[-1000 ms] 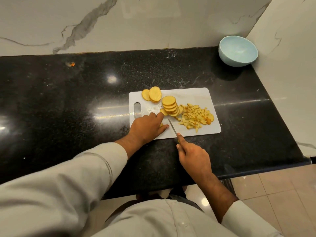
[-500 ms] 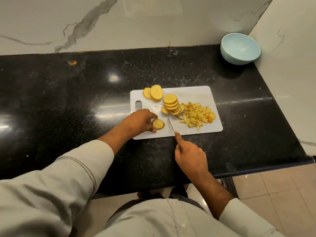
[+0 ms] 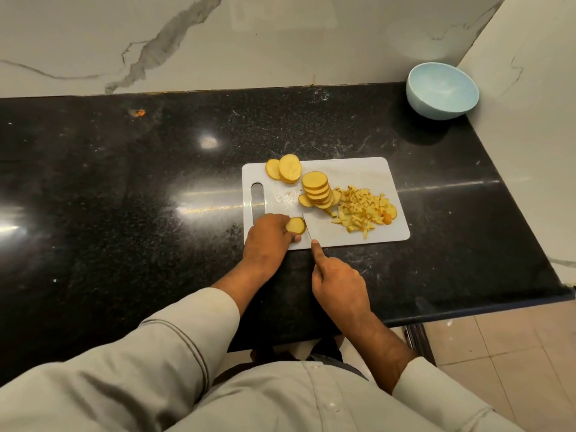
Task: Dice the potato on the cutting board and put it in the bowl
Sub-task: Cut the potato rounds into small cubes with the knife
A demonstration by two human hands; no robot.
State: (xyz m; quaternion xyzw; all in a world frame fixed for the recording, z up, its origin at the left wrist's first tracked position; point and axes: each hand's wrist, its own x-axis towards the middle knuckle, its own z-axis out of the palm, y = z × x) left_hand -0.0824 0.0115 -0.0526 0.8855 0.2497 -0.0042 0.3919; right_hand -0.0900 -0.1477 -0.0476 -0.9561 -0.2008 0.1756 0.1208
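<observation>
Potato [image 3: 316, 188] yellow rounds, diced heap, left hand [image 3: 268, 235] pinching slice [image 3: 295, 225], right [image 3: 338, 280] gripping knife [image 3: 307, 228]

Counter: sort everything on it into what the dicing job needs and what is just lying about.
Job:
board
slice held by left hand
knife in right hand
stacked slices
two slices at the far corner
dice
bowl, nothing visible in it

Lying about:
orange scrap on the counter
</observation>
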